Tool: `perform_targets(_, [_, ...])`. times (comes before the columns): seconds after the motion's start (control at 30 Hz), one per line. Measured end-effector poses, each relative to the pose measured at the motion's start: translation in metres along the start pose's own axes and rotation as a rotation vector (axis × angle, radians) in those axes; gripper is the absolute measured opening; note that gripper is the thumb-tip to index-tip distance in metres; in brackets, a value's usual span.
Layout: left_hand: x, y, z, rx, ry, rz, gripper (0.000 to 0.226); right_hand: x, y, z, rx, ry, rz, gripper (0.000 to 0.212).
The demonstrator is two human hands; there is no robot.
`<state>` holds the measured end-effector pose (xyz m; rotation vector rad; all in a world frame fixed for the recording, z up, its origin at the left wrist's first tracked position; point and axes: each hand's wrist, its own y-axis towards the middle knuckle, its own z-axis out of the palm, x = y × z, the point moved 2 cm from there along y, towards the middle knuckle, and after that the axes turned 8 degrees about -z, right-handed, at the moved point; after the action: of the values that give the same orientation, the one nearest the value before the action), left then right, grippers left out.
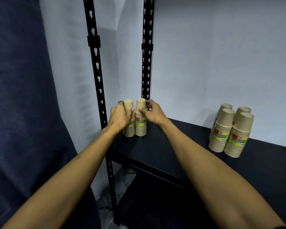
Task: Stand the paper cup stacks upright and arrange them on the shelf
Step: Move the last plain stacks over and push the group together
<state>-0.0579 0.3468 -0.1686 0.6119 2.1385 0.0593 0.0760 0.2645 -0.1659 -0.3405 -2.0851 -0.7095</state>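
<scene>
Two tan paper cup stacks stand upright side by side at the far left corner of the dark shelf. My left hand grips the left stack near its top. My right hand grips the right stack, whose green and red label faces me. Several more wrapped cup stacks stand upright in a tight group at the right of the shelf, against the wall.
Two black slotted shelf posts rise at the left end of the shelf, just behind and beside the held stacks. A pale wall backs the shelf. A dark blue curtain hangs at the left. A lower shelf board lies beneath.
</scene>
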Motion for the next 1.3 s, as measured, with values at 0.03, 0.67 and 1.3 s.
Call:
perform_targets(0.03, [0.003,0.0,0.001,0.0,-0.009,0.002,0.043,-0.003,-0.001,0.002,0.012,0.005,-0.003,0.054])
perform_targets(0.67, [-0.04,-0.064,0.043,0.238,-0.191,0.215,0.06,-0.037,-0.121,-0.084,-0.238,-0.094,-0.187,0.04])
perform_targets(1.3, [-0.125,-0.176,0.133,0.579,-0.571,0.263,0.065,-0.044,-0.267,-0.212,-0.535,-0.123,-0.144,0.037])
